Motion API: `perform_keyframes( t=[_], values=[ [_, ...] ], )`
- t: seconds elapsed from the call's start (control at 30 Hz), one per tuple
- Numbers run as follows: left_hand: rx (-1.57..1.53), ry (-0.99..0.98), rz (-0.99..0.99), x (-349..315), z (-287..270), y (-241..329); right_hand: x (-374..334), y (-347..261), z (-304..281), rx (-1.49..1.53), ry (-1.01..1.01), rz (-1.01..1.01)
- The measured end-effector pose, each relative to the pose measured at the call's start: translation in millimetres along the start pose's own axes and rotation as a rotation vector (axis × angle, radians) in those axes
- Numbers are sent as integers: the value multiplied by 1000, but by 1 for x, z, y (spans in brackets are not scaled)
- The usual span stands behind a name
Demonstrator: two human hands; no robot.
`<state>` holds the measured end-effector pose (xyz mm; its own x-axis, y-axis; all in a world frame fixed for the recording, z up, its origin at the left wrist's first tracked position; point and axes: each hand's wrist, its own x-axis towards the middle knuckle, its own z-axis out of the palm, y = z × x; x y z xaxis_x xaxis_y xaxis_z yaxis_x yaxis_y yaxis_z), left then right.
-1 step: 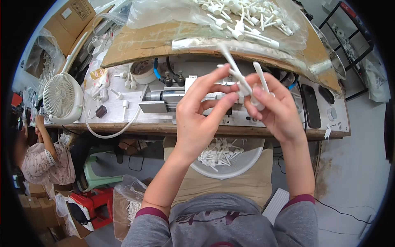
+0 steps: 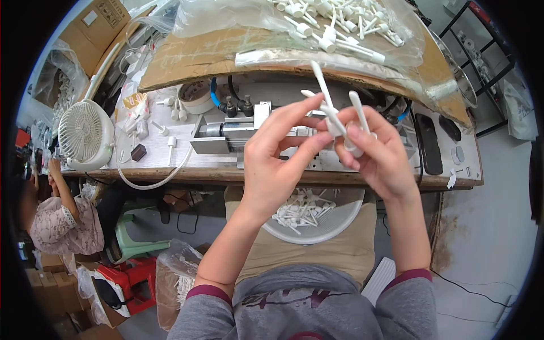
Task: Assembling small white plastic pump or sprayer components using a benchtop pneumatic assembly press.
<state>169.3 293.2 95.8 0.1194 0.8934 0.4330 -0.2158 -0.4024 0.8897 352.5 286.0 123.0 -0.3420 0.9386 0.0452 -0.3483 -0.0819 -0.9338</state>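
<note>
Both my hands are raised above the bench edge, close together. Between thumb and fingertips, my left hand (image 2: 275, 158) pinches a white plastic cap with a long stem (image 2: 321, 82), which points up and away. My right hand (image 2: 377, 150) is closed around another white stemmed cap (image 2: 357, 107); its stem stands up between thumb and fingers, and its round end shows below. More white stems cross where the fingertips meet, and I cannot tell which hand holds them. Behind my hands, a metal clamping fixture (image 2: 226, 136) is partly hidden.
A white basin (image 2: 340, 229) of similar pieces rests on my lap. More lie on a plastic-covered cardboard shelf (image 2: 198, 62) above the bench. A fan (image 2: 85, 136), tape roll (image 2: 196, 99) and black phone (image 2: 428, 145) are on the bench. Another person (image 2: 65, 226) sits at left.
My right hand has lowered slightly, with the stem in it. The long stem at my left fingertips has shifted a little to the right and is less blurred.
</note>
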Motion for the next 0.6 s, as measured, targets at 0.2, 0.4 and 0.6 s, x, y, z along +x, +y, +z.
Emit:
perform_keyframes(
  t=[0.2, 0.4, 0.6],
  values=[
    [231, -158, 58, -16, -7, -9, -22, 21, 2, 101, 14, 72],
    [549, -46, 203, -31, -13, -4, -39, 36, 9, -53, 73, -18],
    [900, -248, 351, -42, -20, -13, -52, 49, 1, 53, 363, -115]
  ],
)
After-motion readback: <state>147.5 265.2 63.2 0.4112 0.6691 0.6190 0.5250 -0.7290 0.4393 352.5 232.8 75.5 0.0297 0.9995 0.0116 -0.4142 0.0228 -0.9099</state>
